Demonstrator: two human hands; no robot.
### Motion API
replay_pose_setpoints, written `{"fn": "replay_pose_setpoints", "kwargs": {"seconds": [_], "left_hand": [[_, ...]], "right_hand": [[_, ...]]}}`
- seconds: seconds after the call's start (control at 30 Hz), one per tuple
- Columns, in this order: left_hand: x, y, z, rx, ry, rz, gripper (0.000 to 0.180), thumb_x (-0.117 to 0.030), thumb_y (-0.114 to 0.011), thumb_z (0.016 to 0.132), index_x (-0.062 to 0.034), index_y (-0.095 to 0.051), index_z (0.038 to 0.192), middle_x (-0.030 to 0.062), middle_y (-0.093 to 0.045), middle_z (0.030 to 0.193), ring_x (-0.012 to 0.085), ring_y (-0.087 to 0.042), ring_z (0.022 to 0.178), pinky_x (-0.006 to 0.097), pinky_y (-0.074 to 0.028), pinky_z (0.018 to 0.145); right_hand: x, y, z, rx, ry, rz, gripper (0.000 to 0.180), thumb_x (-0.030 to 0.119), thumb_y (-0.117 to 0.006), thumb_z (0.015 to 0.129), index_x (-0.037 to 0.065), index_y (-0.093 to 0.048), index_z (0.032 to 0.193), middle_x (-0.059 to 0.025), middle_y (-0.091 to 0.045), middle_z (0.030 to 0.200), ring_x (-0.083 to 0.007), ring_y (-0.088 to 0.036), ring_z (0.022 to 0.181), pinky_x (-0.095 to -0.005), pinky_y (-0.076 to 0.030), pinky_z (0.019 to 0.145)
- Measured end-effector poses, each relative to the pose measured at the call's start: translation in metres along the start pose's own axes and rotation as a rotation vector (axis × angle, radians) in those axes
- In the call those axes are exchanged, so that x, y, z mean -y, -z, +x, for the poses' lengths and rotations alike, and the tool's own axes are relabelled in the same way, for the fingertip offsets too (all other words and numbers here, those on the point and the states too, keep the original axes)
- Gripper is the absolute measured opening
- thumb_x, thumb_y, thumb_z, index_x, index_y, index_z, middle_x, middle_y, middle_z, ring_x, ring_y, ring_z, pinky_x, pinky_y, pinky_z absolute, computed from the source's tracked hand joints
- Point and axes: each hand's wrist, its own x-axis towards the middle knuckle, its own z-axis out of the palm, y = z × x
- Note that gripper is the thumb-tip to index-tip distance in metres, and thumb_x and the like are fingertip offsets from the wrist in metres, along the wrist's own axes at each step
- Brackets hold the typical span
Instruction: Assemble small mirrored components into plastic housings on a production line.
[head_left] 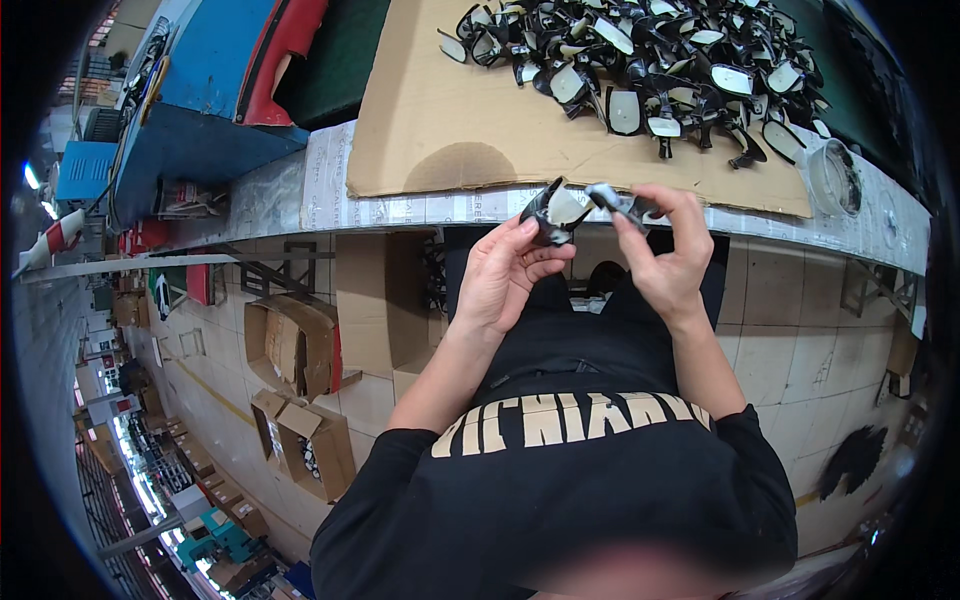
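My left hand (pixel 497 275) is closed around a glossy black shoe heel (pixel 537 212) with a cream-coloured inner face. It is held over the front edge of the workbench. Close by on the right, my right hand (pixel 672 250) pinches a small whitish-grey piece (pixel 604 196), perhaps a cloth, with something dark by the fingers; its exact kind is unclear. The piece is near the heel's right side, and I cannot tell whether they touch. Farther back, a heap of similar black heels (pixel 622 112) with pale faces lies on a flat cardboard sheet (pixel 405 110).
A round transparent tub (pixel 834 178) stands at the bench's right end. A blue metal machine housing (pixel 205 60) with a red part (pixel 275 75) occupies the left. Below the bench, open cardboard boxes (pixel 290 345) rest on the tiled floor, one holding several small dark items.
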Motion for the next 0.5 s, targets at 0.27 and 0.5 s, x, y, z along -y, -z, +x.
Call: {"fn": "replay_pose_setpoints", "kwargs": {"seconds": [0.27, 0.5], "left_hand": [[0.004, 0.005, 0.003, -0.041, 0.086, -0.133, 0.027, -0.019, -0.058, 0.102, 0.002, -0.064, 0.118, 0.0145, -0.073, 0.105, 0.0284, -0.074, 0.096, 0.031, -0.064, 0.076], [0.007, 0.007, 0.003, -0.041, 0.072, -0.078, 0.028, -0.02, -0.058, 0.103, 0.0019, -0.064, 0.118, 0.0142, -0.073, 0.105, 0.0282, -0.074, 0.095, 0.031, -0.064, 0.075]], "right_hand": [[0.003, 0.004, -0.003, 0.031, -0.157, 0.13, 0.033, 0.002, -0.079, 0.074, 0.003, -0.069, 0.106, -0.0078, -0.065, 0.089, -0.0195, -0.058, 0.077, -0.031, -0.049, 0.07], [0.012, -0.007, -0.005, 0.089, -0.02, 0.095, 0.034, 0.004, -0.081, 0.071, 0.004, -0.07, 0.103, -0.0071, -0.067, 0.089, -0.0232, -0.06, 0.077, -0.0334, -0.048, 0.071]]}}
